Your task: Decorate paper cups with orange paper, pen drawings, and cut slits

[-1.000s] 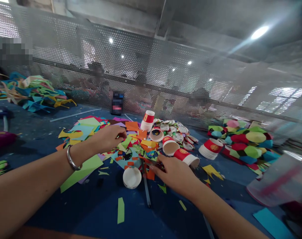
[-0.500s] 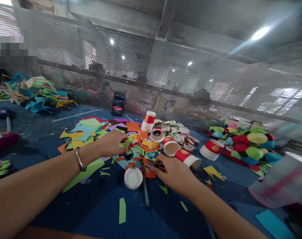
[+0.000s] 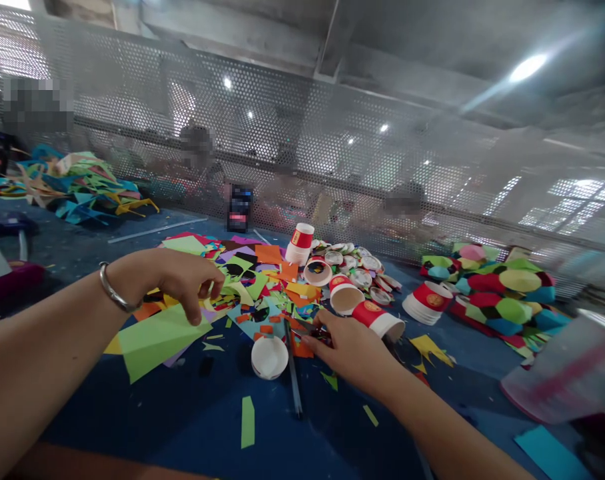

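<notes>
Over the left part of a heap of coloured paper scraps (image 3: 252, 283) hangs my left hand (image 3: 185, 283), its fingers apart and curved down, nothing in them. Its fingertips are just above a light green sheet (image 3: 152, 343). My right hand (image 3: 340, 340) is closed round small scissors (image 3: 305, 327), right of a white paper cup (image 3: 269, 357) seen from above. Between cup and scissors lies a dark pen-like stick (image 3: 293, 383). Small orange pieces (image 3: 266, 329) lie at the cup's far edge.
Red and white cups (image 3: 377, 320) lie behind my right hand, beside a pile of round pieces (image 3: 357, 263). Patterned paper shapes (image 3: 502, 287) and a translucent container (image 3: 562, 367) stand right. A phone (image 3: 239, 208) leans at the mesh panel (image 3: 282, 100); paper strips (image 3: 77, 187) lie far left.
My left hand has moved left and toward me from the middle of the scraps, and its fingers have spread. The green sheet has shifted left. My right hand has hardly moved.
</notes>
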Demonstrator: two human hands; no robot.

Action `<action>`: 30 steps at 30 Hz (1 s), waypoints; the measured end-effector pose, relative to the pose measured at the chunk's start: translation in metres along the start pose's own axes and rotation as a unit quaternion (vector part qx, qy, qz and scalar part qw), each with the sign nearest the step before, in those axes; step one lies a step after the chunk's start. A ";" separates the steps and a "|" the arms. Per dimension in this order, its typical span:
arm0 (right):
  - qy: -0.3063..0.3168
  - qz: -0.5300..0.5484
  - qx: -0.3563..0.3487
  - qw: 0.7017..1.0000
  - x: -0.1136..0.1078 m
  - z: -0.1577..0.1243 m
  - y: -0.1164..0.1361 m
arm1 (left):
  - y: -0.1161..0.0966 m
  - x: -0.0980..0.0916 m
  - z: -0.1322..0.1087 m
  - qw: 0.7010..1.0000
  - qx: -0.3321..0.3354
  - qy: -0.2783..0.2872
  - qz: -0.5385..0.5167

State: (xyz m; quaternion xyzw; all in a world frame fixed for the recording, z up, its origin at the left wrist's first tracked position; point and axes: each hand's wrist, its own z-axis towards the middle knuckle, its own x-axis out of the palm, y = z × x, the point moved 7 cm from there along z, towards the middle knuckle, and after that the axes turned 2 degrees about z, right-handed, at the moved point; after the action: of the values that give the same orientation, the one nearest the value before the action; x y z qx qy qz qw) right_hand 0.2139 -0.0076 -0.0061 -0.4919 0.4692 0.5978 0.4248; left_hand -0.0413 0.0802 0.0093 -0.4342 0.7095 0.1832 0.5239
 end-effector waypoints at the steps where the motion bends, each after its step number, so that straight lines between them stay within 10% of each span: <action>1: 0.002 0.003 0.002 1.000 0.000 0.000 0.000 | -0.004 0.000 -0.002 1.000 -0.003 -0.008 0.017; 16: -0.003 0.005 -0.009 1.000 0.001 0.000 -0.001 | 0.004 -0.012 -0.003 0.989 0.057 -0.049 -0.126; 25: 0.003 0.005 -0.002 1.000 0.000 0.000 -0.002 | 0.023 -0.031 0.028 0.923 0.046 -0.295 -0.244; 30: 0.003 0.004 -0.004 1.000 0.002 0.001 -0.003 | 0.024 -0.019 0.014 0.978 0.028 -0.157 -0.135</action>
State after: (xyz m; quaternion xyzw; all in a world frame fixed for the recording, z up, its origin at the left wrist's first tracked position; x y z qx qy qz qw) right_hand 0.2161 -0.0063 -0.0084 -0.4941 0.4700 0.5995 0.4190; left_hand -0.0513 0.1114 0.0163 -0.4771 0.5581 0.1561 0.6607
